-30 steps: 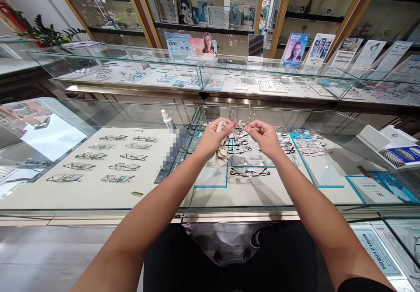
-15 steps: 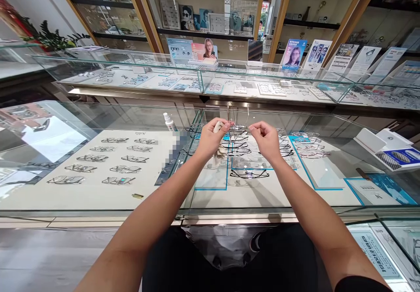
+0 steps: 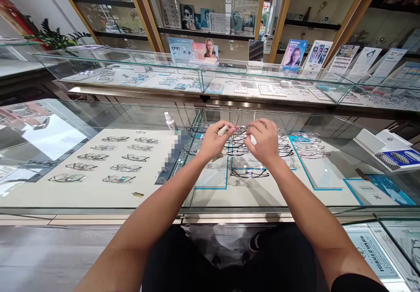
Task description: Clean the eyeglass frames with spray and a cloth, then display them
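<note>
Both hands are raised over a glass display counter (image 3: 98, 204), holding a thin-framed pair of glasses (image 3: 241, 123) between them. My left hand (image 3: 215, 141) is closed, pinching a pale cleaning cloth (image 3: 223, 130) against the left side of the frame. My right hand (image 3: 265, 142) is closed on the frame's right side, fingertips close to the left hand's. The temple arms stick up and away from me. Under the glass, rows of other glasses (image 3: 249, 173) lie on white trays.
A small white spray bottle (image 3: 169, 121) stands on the counter left of my hands. More glasses (image 3: 111, 158) lie in the left case. White and blue boxes (image 3: 390, 149) sit at the right. A second glass counter (image 3: 203, 75) with brochures runs behind.
My hands have drawn closer together around the glasses, the right hand moving left toward the left one. The cloth, which hung below the left hand, is now bunched at the fingertips.
</note>
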The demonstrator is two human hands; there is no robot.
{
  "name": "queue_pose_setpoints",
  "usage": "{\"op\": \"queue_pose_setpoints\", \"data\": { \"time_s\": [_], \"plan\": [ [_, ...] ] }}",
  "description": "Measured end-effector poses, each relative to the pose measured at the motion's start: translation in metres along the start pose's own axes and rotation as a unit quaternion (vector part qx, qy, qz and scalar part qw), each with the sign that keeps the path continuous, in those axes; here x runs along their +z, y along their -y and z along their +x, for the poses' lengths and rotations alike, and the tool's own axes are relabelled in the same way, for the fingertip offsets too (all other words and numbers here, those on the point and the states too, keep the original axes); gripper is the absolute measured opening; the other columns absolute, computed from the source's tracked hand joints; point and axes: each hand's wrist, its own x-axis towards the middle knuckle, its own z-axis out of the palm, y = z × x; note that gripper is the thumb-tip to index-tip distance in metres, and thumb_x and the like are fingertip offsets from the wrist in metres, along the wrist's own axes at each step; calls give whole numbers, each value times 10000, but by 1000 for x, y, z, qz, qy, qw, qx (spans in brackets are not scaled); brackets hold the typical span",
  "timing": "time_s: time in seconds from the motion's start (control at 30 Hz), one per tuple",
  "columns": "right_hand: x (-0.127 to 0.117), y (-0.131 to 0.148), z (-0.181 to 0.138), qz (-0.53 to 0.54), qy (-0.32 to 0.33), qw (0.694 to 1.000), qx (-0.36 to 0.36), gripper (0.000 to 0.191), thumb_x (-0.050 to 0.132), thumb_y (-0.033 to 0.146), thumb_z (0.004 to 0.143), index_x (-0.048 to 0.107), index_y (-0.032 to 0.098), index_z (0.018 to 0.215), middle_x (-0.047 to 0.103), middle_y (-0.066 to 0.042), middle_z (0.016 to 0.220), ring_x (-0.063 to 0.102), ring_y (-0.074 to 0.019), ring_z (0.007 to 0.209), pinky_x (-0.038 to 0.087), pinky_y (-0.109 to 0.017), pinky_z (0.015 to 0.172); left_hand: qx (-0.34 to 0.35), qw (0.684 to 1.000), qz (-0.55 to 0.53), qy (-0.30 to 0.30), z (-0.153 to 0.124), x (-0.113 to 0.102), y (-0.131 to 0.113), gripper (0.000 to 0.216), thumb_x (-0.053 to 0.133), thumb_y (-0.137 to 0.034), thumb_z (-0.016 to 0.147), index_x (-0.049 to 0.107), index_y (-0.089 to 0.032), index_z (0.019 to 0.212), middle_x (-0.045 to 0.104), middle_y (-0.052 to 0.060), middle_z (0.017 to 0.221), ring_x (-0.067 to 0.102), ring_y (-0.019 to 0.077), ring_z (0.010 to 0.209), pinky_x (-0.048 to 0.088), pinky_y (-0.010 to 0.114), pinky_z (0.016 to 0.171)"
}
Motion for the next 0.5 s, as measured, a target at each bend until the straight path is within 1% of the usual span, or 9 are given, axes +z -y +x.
{"op": "queue_pose_setpoints", "data": {
  "time_s": [0.1,0.17,0.3,0.4,0.5],
  "plan": [
    [-1,-2,1,-3,-10,1000,-2,173,612,183,988,730,258,887,838,-52,981,663,-318,1144,394,-548,1231,-3,1000,-2,-7,1,0,2,458,839,-672,879,780,-220,924,850,96,1030,762,271,1001,547,375,922],
    [-1,-4,1,-8,-12,1000,7,174,611,186,977,717,265,864,814,-46,906,666,-310,1094,381,-559,1274,-7,1000,-12,-13,1,-1,4,447,841,-655,885,776,-216,934,851,97,1029,764,265,1000,541,370,921],
    [1,-7,1,-4,17,1000,26,171,616,186,957,690,269,827,772,-49,840,649,-284,940,415,-538,1276,-25,998,-42,-37,4,-2,9,450,855,-653,864,755,-220,937,852,93,1058,756,256,1022,537,364,934],
    [3,-8,-1,-4,52,997,49,173,603,186,955,663,260,811,742,-40,791,620,-252,812,439,-501,1257,-47,994,-69,-65,7,-5,12,470,863,-668,836,726,-228,926,844,88,1090,736,233,974,530,338,863],
    [7,-7,-3,4,81,993,86,168,589,181,954,647,251,813,762,-41,819,633,-235,772,453,-474,1238,-62,989,-99,-93,10,-8,14,474,877,-658,822,699,-231,924,836,81,1114,717,215,936,518,320,803]
  ]
}}
